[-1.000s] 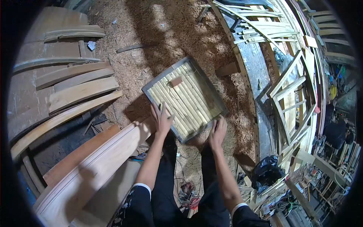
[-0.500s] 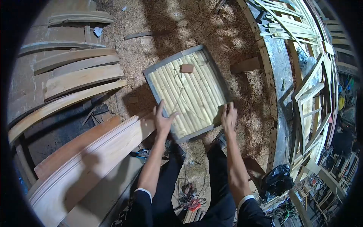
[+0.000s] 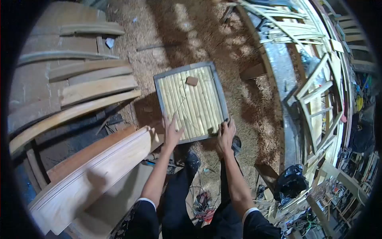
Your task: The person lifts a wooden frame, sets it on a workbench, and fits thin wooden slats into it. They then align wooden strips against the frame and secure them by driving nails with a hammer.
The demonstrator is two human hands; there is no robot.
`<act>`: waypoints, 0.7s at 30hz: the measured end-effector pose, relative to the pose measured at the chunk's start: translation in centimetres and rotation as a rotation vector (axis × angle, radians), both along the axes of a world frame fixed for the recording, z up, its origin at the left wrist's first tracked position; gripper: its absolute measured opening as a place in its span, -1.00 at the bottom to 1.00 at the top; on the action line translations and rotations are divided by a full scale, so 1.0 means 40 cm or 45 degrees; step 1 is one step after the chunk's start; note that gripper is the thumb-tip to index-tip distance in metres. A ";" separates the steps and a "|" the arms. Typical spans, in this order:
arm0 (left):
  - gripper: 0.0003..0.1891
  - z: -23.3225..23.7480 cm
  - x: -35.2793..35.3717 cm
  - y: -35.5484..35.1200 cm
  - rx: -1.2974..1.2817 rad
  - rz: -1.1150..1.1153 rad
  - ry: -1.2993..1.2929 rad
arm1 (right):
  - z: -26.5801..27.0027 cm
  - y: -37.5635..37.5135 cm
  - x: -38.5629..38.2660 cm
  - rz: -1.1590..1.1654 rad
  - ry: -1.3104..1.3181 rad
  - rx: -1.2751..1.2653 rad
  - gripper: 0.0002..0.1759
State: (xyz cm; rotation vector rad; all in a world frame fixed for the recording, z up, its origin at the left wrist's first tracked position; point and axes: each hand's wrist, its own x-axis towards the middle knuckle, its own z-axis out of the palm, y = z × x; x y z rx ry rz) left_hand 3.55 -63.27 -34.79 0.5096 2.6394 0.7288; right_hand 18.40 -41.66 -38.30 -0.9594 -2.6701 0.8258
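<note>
Both hands hold a square tray-like wooden panel (image 3: 205,109) with a grey raised border and pale slats laid side by side. My left hand (image 3: 172,134) grips its lower left edge, with the thumb and some fingers over the slats. At the lower right corner, my right hand (image 3: 227,135) is closed round the border; its fingers partly hide that corner. A small reddish-brown block (image 3: 191,81) lies on the slats near the far edge. Thin dark strands, too fine to name, cross the slats.
Curved wooden pieces (image 3: 99,89) lie on a surface at left. A long moulded board (image 3: 91,175) reaches close to my left forearm. Shavings (image 3: 262,131) cover the floor. At right stand a bench (image 3: 284,83), a pale wooden frame (image 3: 318,99) and a black plastic bag (image 3: 291,183).
The panel has turned slightly clockwise, and its far edge lies more level in view. My right hand has moved left and down with its corner. The block stays on the slats.
</note>
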 end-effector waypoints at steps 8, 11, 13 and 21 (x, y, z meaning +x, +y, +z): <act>-0.40 0.483 0.109 0.357 0.279 -0.324 -0.001 | 0.546 0.173 0.178 -0.366 0.461 -0.281 -0.78; -0.44 0.639 0.161 0.518 0.418 -0.442 -0.006 | 0.718 0.288 0.286 -0.509 0.502 -0.221 -0.81; -0.45 0.728 0.182 0.638 0.495 -0.503 -0.035 | 0.803 0.376 0.344 -0.576 0.534 -0.163 -0.82; -0.50 0.908 0.237 0.996 0.685 -0.964 -0.048 | 0.953 0.565 0.482 -0.922 0.582 -0.068 -0.82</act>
